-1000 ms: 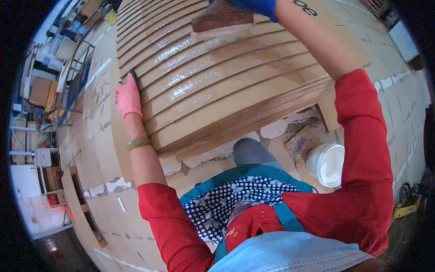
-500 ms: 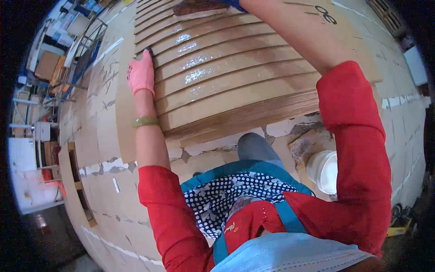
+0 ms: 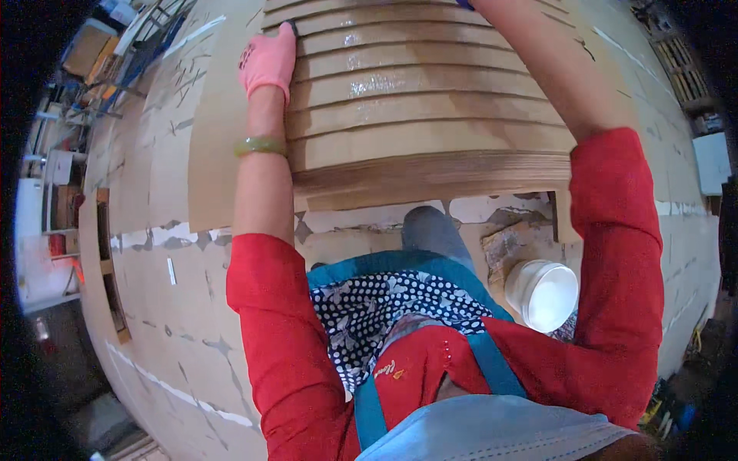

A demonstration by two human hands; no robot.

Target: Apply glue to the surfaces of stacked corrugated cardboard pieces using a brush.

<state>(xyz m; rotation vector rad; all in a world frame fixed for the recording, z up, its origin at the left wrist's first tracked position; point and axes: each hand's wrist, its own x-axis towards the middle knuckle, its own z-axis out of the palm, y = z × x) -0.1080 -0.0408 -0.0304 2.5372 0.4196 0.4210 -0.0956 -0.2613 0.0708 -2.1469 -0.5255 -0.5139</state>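
We've got a stack of brown cardboard sheets [image 3: 430,111] at the top of the view, in front of us. Sheets overlap like shingles, edges running roughly left to right, and the stack's near side shows many thin layers. Glossy wet patches sit left of centre on the upper faces; darker, damp-looking areas further right.

Our left hand [image 3: 269,65], in a pink glove, is at the stack's left edge, thumb spread away from the palm and its dark tip against the sheets. We can't see the fingers well enough to tell whether they grip. Green bangle [image 3: 260,146] on that wrist.

Our right hand [image 3: 466,3] is nearly all past the upper edge; only a sliver of blue glove shows. Can't tell how far open it is or what it has hold of. Its forearm slants up over the right part of the stack.

White bucket [image 3: 523,288] stands on the floor [image 3: 165,307] near our right sleeve, just beside a stained brown patch. Interior looks white; can't make out the contents. We're wearing a dotted apron [image 3: 400,296] with teal trim.
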